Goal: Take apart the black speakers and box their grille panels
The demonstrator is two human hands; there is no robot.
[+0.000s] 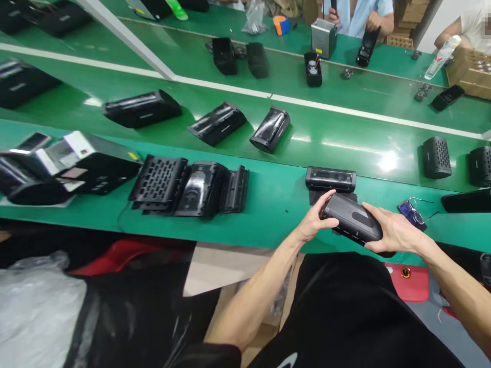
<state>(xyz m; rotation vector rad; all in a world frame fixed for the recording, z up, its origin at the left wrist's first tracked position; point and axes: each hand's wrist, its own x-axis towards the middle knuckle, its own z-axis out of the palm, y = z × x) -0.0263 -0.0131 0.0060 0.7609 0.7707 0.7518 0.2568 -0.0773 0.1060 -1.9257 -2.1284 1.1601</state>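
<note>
Both my hands grip a black speaker housing (351,217) above the near edge of the green bench. My left hand (312,220) closes on its left end, thumb on the near side. Around the right end is my right hand (395,227), fingers on top and thumb below. The housing lies tilted, its right end lower and closer to me. Just behind it a second black housing (330,179) rests on a dark cloth or pad, partly hidden. To the right of my right hand lie glasses (416,212) on a dark blue item.
Stacked black grilles (159,179) and panels (236,189) stand left on the bench, near a box-shaped device (95,163). Several housings, one here (270,129), sit on the green conveyor (345,138) beyond. Across it, a co-worker's hand (374,21) holds a black part.
</note>
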